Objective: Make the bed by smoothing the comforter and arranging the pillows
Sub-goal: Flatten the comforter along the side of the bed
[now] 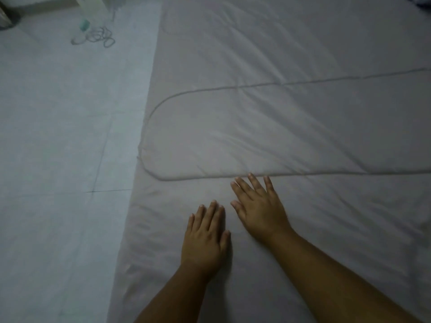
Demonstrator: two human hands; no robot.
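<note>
A pale grey comforter point(268, 127) lies spread over the bed, with a piped, rounded corner folded across the middle of the view. My left hand point(205, 238) rests flat on the grey sheet below that fold, fingers apart, holding nothing. My right hand point(258, 206) lies flat just to its right and a little farther out. Its fingertips touch the piped lower edge of the comforter. No pillow is in view.
A light tiled floor point(58, 148) runs along the bed's left edge. At the upper left, a coiled cable point(100, 36) and a small teal object point(84, 25) lie on the floor beside a pale box. A dark fabric shows at the far upper right corner.
</note>
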